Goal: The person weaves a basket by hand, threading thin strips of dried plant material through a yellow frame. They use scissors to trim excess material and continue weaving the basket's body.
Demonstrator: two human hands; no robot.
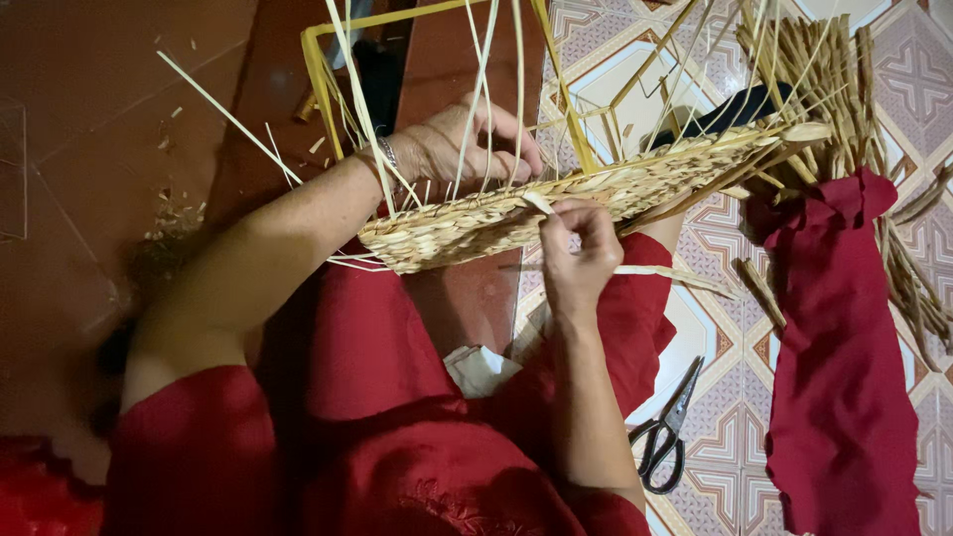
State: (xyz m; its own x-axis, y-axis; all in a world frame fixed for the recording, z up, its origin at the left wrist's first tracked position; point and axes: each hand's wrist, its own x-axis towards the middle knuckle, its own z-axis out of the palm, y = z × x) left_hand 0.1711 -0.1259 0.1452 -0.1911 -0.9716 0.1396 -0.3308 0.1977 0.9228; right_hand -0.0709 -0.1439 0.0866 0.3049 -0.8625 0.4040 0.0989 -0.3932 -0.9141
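My right hand [576,248] pinches a pale strip [539,202] at the basket [556,203] rim, nearer than my left hand [467,149], which grips the far side among upright stakes [496,89], the basket's long axis running left-right across my lap.

rough matt straw basket [476,223], dark metal scissors [667,429], soft red cloth [839,377], glossy patterned floor tiles [735,397]

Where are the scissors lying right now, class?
In the head view, the black-handled scissors lie on the patterned tile floor at lower right, between the person's red-clad knee and the red cloth.
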